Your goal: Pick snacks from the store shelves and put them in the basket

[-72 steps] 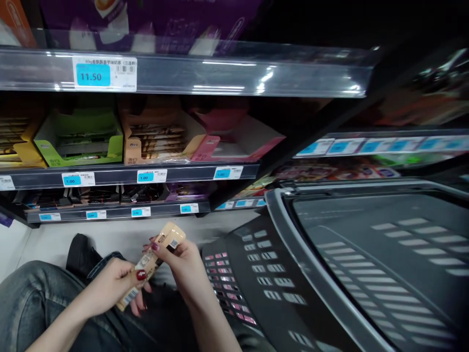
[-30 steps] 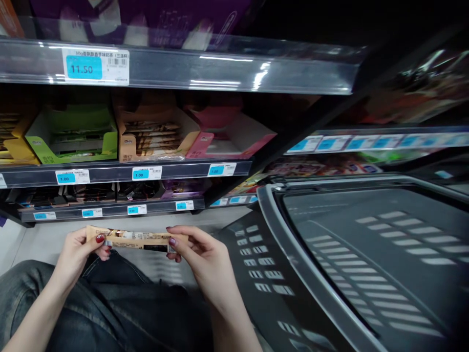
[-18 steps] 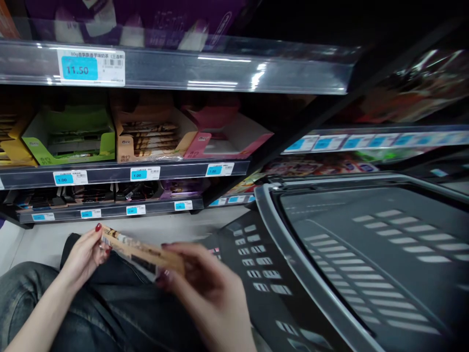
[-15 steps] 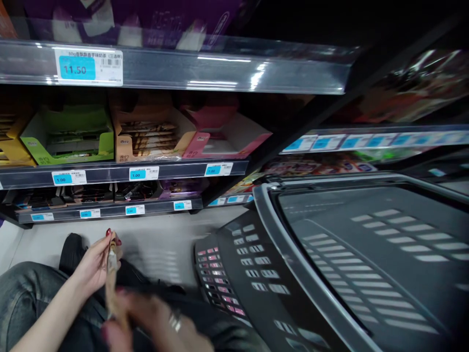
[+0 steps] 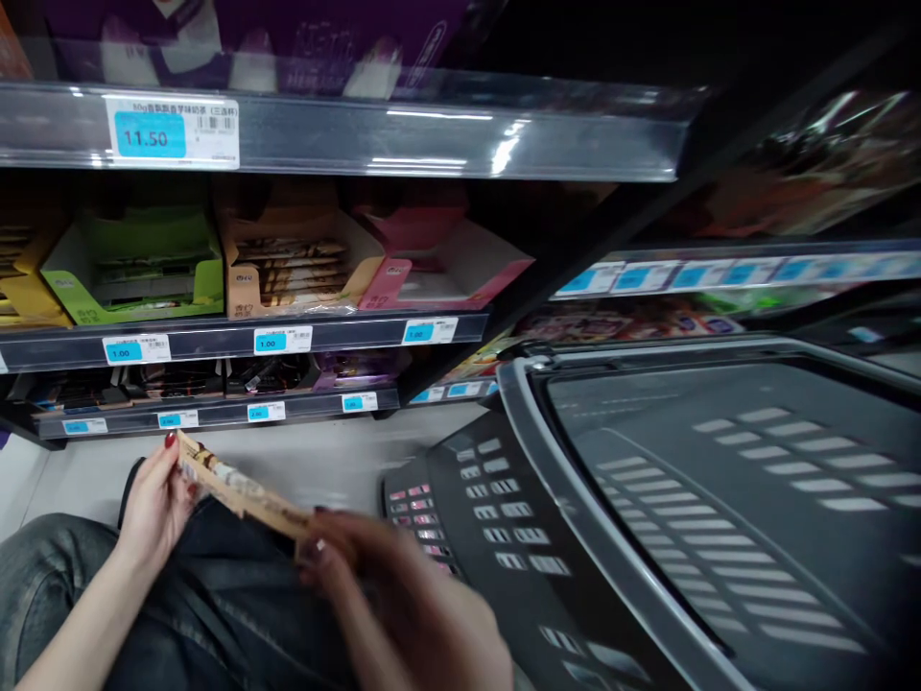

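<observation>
1. From the head view, I saw a person's two bare hands out over their lap, with a slim tan sachet [image 5: 245, 494] stretched between them; it hung in the air above the dark jeans [image 5: 216, 614], slanting from the far left end to the near right end.
2. The left hand [image 5: 153, 504] was clamped on the far end, its thumb, with a dark red nail, lying along the edge; the right hand [image 5: 424, 595] was closed on the near end between thumb and fingers, though blur hid their exact placing.
3. To the right of the hands stood a grey basket [image 5: 518, 413] with slotted walls; something pink [image 5: 421, 518] showed through its lower slots, and the pale floor [image 5: 424, 432] lay between it and the shelving.
4. Ahead, on a low shelf [image 5: 360, 331], open cartons stood side by side; a yellow one [image 5: 33, 297], a green one [image 5: 208, 285], an orange one [image 5: 245, 296] with stacked sachets [image 5: 302, 269] inside, and a pink one [image 5: 389, 278].
5. Blue-and-white price tags [image 5: 280, 341] lined the shelf edges; the large upper one [image 5: 173, 132] read 11.50, beneath purple packaging [image 5: 288, 38].
</observation>
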Available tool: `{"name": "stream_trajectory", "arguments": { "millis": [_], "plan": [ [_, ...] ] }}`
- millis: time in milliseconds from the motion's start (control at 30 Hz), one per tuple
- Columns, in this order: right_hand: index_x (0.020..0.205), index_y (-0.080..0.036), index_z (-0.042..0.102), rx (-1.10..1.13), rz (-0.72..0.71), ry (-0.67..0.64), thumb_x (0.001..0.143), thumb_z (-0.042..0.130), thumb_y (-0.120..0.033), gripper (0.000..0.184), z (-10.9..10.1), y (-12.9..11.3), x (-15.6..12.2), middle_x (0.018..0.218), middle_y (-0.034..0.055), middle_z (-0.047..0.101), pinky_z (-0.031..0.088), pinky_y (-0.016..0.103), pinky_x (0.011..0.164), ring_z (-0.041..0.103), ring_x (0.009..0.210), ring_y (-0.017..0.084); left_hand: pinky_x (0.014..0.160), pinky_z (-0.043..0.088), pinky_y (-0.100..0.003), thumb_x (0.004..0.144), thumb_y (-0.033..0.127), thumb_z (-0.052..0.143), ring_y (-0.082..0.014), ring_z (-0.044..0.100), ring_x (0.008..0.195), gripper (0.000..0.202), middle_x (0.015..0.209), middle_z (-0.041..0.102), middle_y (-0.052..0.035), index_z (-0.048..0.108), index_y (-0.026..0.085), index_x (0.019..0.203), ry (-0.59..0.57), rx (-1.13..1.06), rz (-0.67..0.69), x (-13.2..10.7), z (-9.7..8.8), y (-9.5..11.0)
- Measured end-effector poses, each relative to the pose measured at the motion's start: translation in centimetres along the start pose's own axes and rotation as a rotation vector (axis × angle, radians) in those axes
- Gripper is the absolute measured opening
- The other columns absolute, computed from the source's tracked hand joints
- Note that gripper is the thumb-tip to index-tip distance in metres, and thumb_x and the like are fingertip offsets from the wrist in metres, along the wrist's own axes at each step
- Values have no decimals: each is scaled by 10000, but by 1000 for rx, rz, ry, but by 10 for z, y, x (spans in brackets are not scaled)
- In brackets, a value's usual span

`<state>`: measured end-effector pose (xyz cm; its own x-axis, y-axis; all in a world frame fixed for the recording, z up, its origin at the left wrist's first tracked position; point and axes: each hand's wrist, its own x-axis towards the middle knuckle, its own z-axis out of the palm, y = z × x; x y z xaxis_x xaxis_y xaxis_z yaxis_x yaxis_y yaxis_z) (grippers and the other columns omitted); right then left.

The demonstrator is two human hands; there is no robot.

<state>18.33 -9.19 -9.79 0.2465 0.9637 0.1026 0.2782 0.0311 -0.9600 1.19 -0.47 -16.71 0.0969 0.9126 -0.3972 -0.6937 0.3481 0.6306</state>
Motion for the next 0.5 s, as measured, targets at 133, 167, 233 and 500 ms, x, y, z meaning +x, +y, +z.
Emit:
{"name": "stream_trajectory", "arguments": {
  "millis": [133, 167, 233, 500],
  "plan": [
    [741, -186, 629, 261, 176, 103, 705, 685, -313, 144, -14, 19, 38, 559, 7, 618, 486, 222, 448, 579, 456, 138, 428, 469, -184, 695, 353, 705, -104, 558, 427, 229, 492, 619, 12, 619, 142, 715, 26, 225, 248, -15, 3, 6],
    [728, -173, 622, 302, 199, 96, 685, 701, -320, 172, -15, 23, 44, 545, 4, 608, 476, 219, 445, 565, 446, 129, 442, 479, -200, 700, 369, 696, -111, 563, 430, 239, 497, 629, 5, 625, 141, 715, 26, 270, 279, -17, 4, 4],
    [713, -158, 614, 342, 229, 86, 661, 722, -326, 207, -15, 28, 51, 544, 3, 600, 462, 220, 453, 548, 443, 119, 462, 491, -217, 710, 390, 679, -118, 568, 426, 249, 499, 641, 1, 626, 147, 701, 23, 317, 294, -18, 5, 1],
    [714, -170, 604, 569, 253, 19, 616, 771, -295, 231, -18, 52, 64, 652, 15, 636, 465, 209, 558, 581, 583, 122, 643, 549, -263, 745, 268, 646, -196, 670, 640, 74, 696, 728, -15, 719, 264, 734, -222, 1188, 831, -44, -14, 8]
  ]
}}
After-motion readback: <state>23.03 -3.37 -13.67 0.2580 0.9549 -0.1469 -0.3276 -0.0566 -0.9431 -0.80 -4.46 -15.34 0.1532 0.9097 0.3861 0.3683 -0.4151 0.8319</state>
